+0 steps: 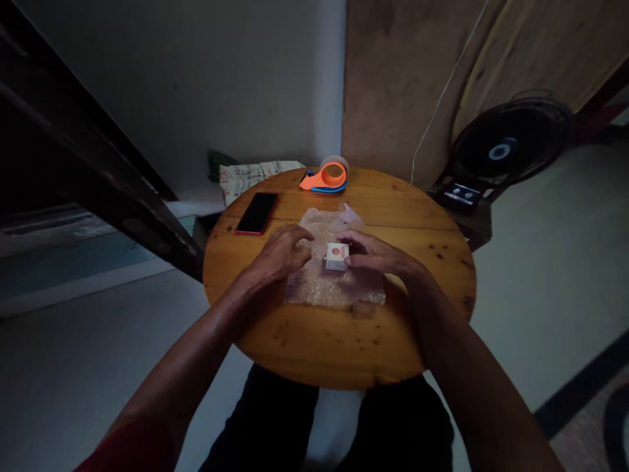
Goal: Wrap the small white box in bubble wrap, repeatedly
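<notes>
A small white box (337, 256) with red print on its top rests on a sheet of clear bubble wrap (319, 288). My right hand (378, 252) holds the box from its right side, thumb at the near corner and fingers at the far one. To the left of the box, my left hand (287, 252) hovers at or touches the left edge of the wrap; I cannot tell which. Its fingers are loosely bent, with a gap between thumb and forefinger and nothing held there.
The bubble wrap lies on a round wooden table (314, 351). Behind it is an orange and blue tape dispenser (327, 178). A phone (258, 213) lies at the left. Beyond the table's right edge stands a black fan (511, 147); a printed sack (246, 178) is behind.
</notes>
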Tool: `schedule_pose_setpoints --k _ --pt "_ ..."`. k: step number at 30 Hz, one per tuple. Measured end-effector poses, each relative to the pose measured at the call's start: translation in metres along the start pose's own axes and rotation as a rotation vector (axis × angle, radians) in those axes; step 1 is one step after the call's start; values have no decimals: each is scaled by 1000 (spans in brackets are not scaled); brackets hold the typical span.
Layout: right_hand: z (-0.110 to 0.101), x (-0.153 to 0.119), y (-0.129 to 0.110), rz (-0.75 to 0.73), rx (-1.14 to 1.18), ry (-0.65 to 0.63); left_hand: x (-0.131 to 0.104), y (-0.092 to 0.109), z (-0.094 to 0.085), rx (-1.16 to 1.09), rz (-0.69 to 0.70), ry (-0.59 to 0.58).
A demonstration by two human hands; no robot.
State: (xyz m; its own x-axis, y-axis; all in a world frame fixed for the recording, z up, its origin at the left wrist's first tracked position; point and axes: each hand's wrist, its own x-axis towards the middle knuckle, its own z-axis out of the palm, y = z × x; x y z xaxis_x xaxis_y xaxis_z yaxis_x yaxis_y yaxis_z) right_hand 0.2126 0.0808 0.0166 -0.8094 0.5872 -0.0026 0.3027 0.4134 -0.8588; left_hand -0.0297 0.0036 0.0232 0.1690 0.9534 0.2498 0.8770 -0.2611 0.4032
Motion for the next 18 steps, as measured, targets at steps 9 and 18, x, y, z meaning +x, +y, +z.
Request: schedule_pose_setpoints --k 9,18 --pt "-2 0 5 -32 25 20 -60 59 -6 231 274 -264" --pt "8 5 4 -87 -245 134 -61 68 14 396 250 -256"
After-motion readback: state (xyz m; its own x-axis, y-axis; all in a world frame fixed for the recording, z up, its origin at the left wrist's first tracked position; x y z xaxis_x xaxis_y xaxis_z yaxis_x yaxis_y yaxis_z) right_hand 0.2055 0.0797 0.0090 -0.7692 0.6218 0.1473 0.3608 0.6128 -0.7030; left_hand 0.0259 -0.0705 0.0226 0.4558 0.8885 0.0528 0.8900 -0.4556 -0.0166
